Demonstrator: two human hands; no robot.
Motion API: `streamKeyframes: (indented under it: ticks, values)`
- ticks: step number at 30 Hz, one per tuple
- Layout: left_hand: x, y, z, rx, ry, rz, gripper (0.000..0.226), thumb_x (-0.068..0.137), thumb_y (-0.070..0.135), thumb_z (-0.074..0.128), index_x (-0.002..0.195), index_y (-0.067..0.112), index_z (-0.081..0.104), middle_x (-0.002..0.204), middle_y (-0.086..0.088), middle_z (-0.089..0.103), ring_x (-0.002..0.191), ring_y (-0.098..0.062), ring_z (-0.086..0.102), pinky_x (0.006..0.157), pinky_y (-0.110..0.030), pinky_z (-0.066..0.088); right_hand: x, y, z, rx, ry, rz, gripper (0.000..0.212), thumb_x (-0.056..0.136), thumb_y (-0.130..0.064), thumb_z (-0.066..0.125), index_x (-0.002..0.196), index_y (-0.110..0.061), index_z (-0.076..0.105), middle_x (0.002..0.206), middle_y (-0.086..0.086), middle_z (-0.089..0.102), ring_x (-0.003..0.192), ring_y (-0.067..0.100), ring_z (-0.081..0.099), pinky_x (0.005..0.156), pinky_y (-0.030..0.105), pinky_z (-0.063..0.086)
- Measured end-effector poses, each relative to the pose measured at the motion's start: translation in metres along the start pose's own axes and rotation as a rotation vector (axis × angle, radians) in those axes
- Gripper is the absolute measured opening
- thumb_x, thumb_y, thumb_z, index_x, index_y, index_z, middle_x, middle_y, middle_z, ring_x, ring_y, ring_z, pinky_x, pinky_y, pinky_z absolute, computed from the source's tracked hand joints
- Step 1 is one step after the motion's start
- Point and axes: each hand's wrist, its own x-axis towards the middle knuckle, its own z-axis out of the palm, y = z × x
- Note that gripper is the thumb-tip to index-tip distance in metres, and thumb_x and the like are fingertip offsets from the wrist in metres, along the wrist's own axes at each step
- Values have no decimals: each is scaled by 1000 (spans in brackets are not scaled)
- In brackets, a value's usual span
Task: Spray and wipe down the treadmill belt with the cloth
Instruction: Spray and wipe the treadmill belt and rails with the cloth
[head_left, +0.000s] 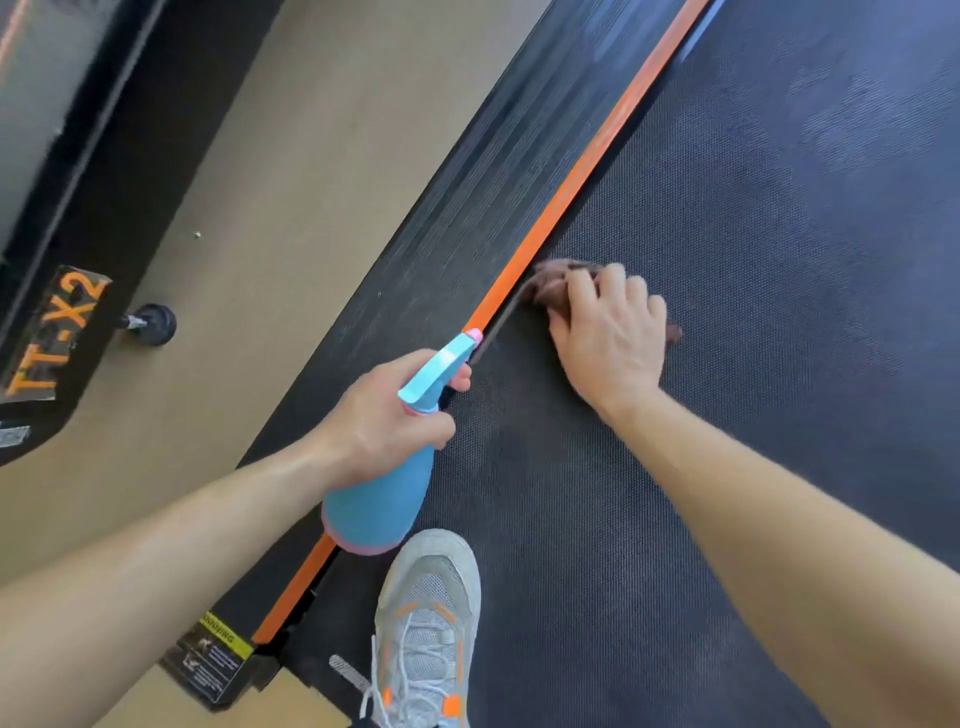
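We are wiping: our right hand (608, 338) presses the bunched cloth (553, 283) flat-palmed on the belt (753, 234) beside the orange strip (566, 182). Our left hand (384, 415) grips the bottle (379, 499), so next we likely sweep on or respray.

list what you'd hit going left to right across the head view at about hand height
TT-X2 label → roller foot → tan floor → left hand on the spray bottle → orange strip → right hand on the cloth → belt
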Motion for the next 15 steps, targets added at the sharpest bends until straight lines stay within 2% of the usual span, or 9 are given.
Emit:
streamKeyframes:
  ticks: [3, 5, 6, 7, 9, 11, 15]
  values:
    - [5, 6, -9, -28, 1, 26, 53, 69, 21, 64, 121, 31, 67, 116, 23, 71, 87, -7, 69, 91, -34, 51, -86, -20, 0, 38, -78, -330, 26, 86, -38, 65, 100, -17, 59, 97, 12, 56, 83, 34, 52, 67, 45, 38]
    - [8, 9, -12, -45, 14, 45, 50, 68, 20, 65, 117, 32, 68, 114, 21, 71, 84, -7, 69, 90, -36, 51, -103, -17, 3, 30, -130, -571, 29, 85, -39, 66, 103, -17, 60, 96, 11, 57, 82, 33, 52, 66, 43, 38]
    - [10, 9, -13, -49, 23, 51, 45, 67, 21, 66, 110, 33, 68, 113, 21, 72, 84, -4, 67, 86, -33, 51, -95, -12, 2, 23, -142, -629, 29, 85, -40, 65, 104, -18, 60, 96, 11, 57, 82, 33, 52, 66, 43, 38]
    - [10, 9, -13, -55, 32, 53, 40, 67, 21, 66, 105, 35, 68, 112, 21, 72, 84, -2, 66, 83, -29, 48, -81, -7, 3, 5, -132, -625, 28, 86, -39, 65, 102, -18, 60, 95, 11, 57, 81, 33, 53, 65, 43, 39]
    - [11, 8, -14, -74, 33, 54, 37, 69, 17, 67, 101, 36, 67, 112, 20, 73, 83, -2, 68, 82, -25, 48, -36, 2, 3, -11, -51, -430, 26, 87, -38, 65, 100, -16, 60, 94, 14, 56, 80, 35, 54, 64, 44, 42]
    - [9, 7, -15, -85, 9, 52, 38, 73, 11, 68, 102, 35, 67, 112, 17, 73, 78, -6, 69, 85, -28, 53, 11, 10, 1, -29, 14, -198, 30, 92, -40, 61, 105, -13, 59, 98, 17, 57, 85, 37, 56, 68, 46, 44]
    - [5, 5, -18, -57, -22, 47, 43, 73, 13, 66, 112, 30, 68, 113, 15, 73, 76, -14, 73, 91, -36, 53, 12, -1, 2, -50, 16, -2, 31, 96, -42, 57, 109, -13, 57, 104, 16, 55, 91, 37, 54, 73, 47, 42]
